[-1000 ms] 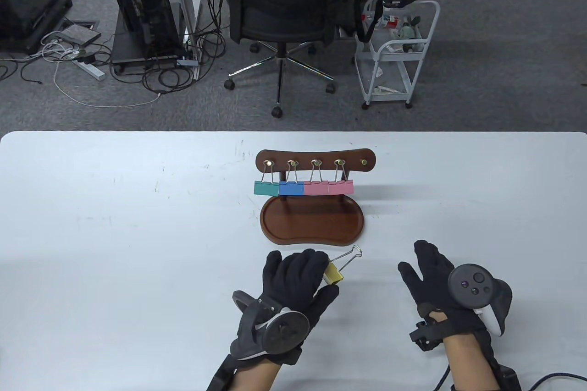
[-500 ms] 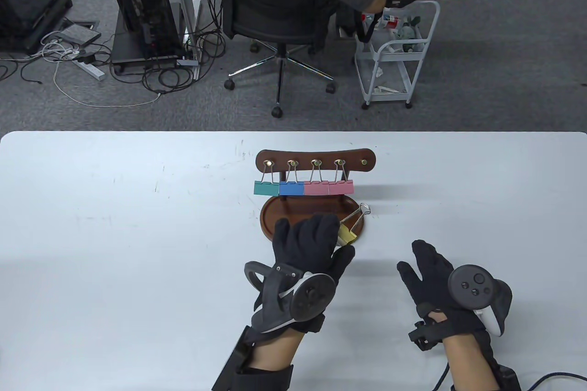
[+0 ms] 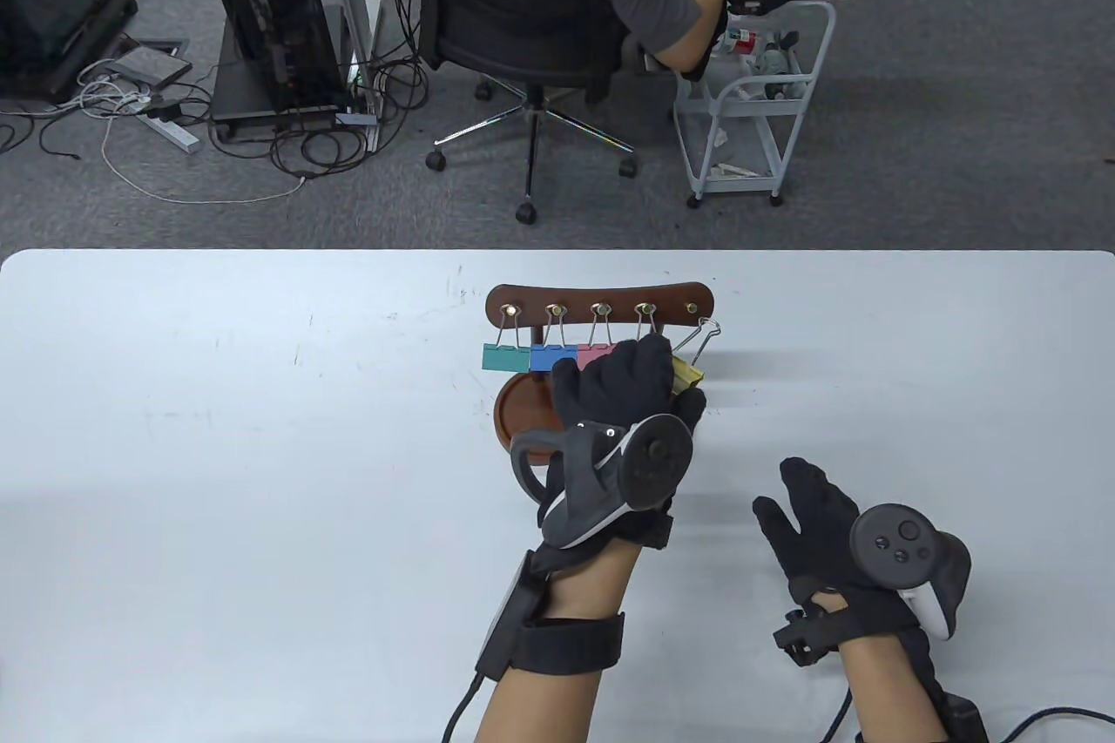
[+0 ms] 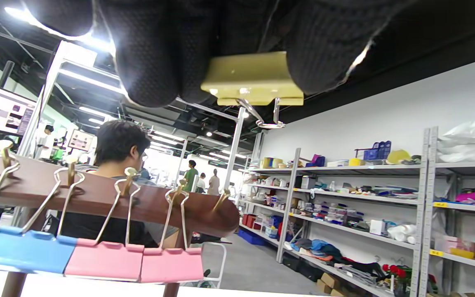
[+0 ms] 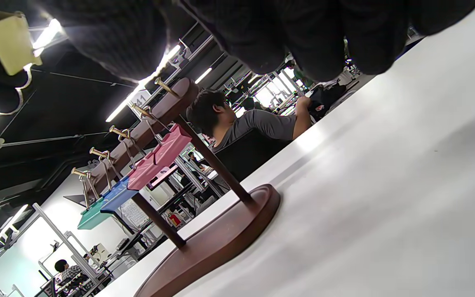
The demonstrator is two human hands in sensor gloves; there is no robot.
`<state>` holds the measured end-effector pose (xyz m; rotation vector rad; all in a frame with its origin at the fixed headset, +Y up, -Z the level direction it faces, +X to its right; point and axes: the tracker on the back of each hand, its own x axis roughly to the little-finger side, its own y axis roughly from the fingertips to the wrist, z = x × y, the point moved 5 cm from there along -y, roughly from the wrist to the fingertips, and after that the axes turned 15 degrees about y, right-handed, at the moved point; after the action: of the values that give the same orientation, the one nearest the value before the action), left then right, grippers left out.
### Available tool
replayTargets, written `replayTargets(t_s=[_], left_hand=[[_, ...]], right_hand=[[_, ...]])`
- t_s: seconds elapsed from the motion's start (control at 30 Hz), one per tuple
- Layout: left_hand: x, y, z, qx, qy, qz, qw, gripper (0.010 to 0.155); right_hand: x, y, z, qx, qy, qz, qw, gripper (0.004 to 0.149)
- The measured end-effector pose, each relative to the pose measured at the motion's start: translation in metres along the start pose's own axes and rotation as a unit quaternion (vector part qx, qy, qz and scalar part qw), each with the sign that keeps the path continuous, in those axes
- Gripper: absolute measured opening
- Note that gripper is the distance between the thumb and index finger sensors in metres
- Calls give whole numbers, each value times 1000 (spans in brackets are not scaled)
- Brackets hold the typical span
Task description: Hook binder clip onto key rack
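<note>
We begin with the white table, on which the wooden key rack stands just ahead of our left hand. Four of its brass hooks carry clips: a green one, a blue one and two pink ones. The fifth hook, at the rack's right end, is bare and sits just beyond and a little to the right of our left fingertips.

Our left hand is clamped on the yellow binder clip, fingers and thumb pressing its body, with the wire loop pointing out ahead toward that bare hook. In the left wrist view the loop looks higher than the hook and not yet around it.

Our right hand rests on the table, well to the right of and nearer us than the left, fingers spread and holding nothing.

The risks, as we judge them: the loop could slide past the short hook if it arrives tilted, or our knuckles could nudge the nearest pink clip. Pushing hard could tip the light rack, since nothing steadies its base.
</note>
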<state>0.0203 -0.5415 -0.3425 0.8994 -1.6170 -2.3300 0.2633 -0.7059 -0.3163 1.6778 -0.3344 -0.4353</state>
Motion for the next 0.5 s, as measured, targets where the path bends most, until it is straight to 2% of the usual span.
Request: replayTargets(t_s=[0.5], left_hand=[[17, -31, -39, 14, -45, 53, 997, 76]], right_hand=[[-6, 1, 3, 0, 8, -10, 1000, 80]])
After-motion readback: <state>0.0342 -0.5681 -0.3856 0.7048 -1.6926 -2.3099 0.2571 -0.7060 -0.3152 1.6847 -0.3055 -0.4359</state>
